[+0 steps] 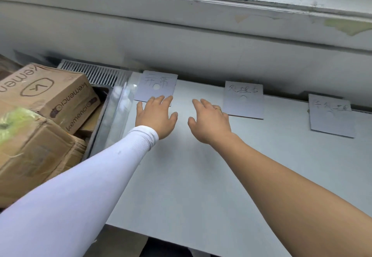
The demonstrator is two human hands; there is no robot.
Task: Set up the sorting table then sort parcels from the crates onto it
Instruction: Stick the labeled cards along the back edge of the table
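Note:
Three handwritten paper labels lie along the far edge of the white sorting table [191, 176]: a left label [156, 84], a middle label [243, 99] and a right label [331, 115]. My left hand [156, 116], in a white sleeve, lies flat with straight fingers, its fingertips at the near edge of the left label. My right hand [209, 119], bare-armed with a ring, hovers open just right of it, holding nothing. To the left a crate [100, 119] holds brown cardboard parcels, a Kemenci box [50, 95] on top and another box [34, 152] in front.
A white wall and window sill [201, 25] rise directly behind the table. A ribbed white radiator grille [94, 73] sits behind the crate. A clear plastic sheet [122, 103] stands between crate and table. Dark floor shows below the table's near edge.

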